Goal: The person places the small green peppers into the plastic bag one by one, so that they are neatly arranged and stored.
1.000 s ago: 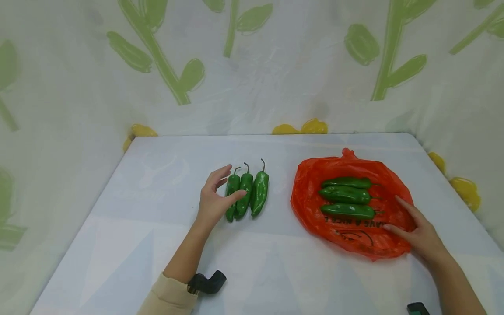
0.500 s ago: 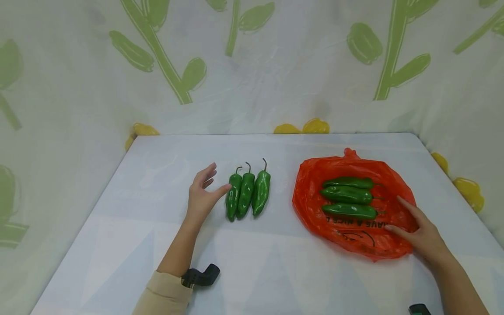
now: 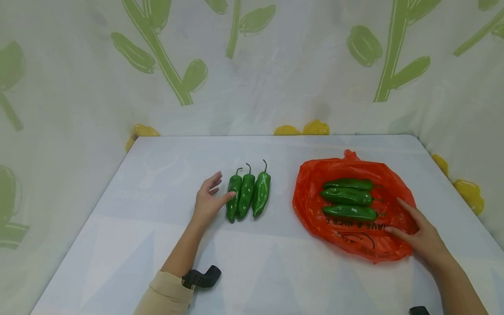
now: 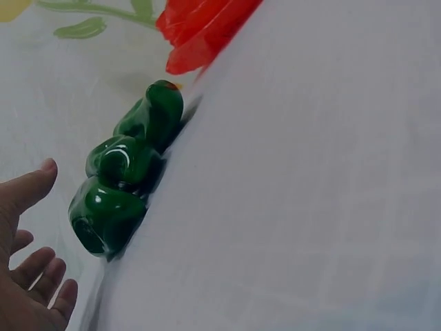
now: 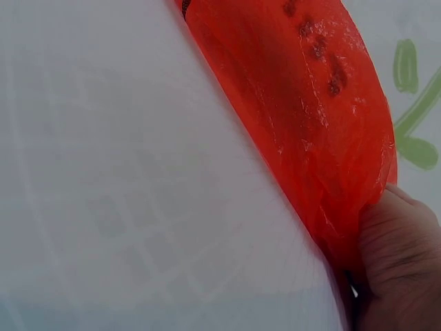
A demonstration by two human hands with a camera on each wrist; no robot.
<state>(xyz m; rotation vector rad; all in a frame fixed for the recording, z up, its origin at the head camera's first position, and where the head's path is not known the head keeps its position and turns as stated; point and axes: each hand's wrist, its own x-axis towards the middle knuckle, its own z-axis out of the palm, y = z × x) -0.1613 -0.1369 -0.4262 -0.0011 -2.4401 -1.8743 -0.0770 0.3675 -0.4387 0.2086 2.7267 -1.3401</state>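
Observation:
In the head view, three green chili peppers (image 3: 246, 197) lie side by side left of the table's middle, stems pointing away. My left hand (image 3: 208, 202) hovers just left of them, fingers spread, its thumb in front of the leftmost pepper (image 3: 233, 197). The left wrist view shows a gap between the thumb (image 4: 34, 186) and the nearest pepper (image 4: 103, 217). At the right, three more green peppers (image 3: 348, 193) lie stacked in a row inside an opened red plastic bag (image 3: 311, 210). My right hand (image 3: 425, 238) rests on the bag's right edge, thumb and forefinger straight and apart inside the rim.
The white table (image 3: 157, 197) has its far edge against a pale curtain (image 3: 275, 87) printed with green leaves. Curtain cloth also hangs along both sides. Black wrist-worn devices show below the left hand (image 3: 202, 278) and at the bottom right.
My left hand drew left, away from over the left pepper group, then came slightly back right. My right hand and the bag have stayed in place.

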